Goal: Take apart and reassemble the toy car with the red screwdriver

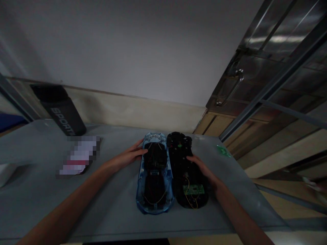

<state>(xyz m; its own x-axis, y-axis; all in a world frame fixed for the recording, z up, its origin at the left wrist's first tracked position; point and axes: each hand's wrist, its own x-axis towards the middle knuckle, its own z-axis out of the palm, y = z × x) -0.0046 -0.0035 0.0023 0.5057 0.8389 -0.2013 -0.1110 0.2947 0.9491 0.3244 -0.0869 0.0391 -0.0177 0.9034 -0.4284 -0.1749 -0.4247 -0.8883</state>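
The person's two bare forearms are nearest, slanting in over the near edge of the desk [114, 217]. Between them, well right of the left edge, lie a blue car shell [154, 173] and, along its right side, a black chassis [177, 163]. Both lie lengthwise from the near edge to the far one, inner faces up. The chassis carries a green circuit board [194, 189] toward the near edge. The left hand [134, 152] is nearer the shell, which lies just to its right: thumb over the left rim, fingers partly spread along the outside. The right hand [201, 166] reaches in from the right edge, half open, fingertips on the chassis to its left. Hidden fingers leave each hold's firmness untold. Farther off, a green packet [223, 150] lies near the far right corner, and a black bottle [62, 114] stands toward the far left one.
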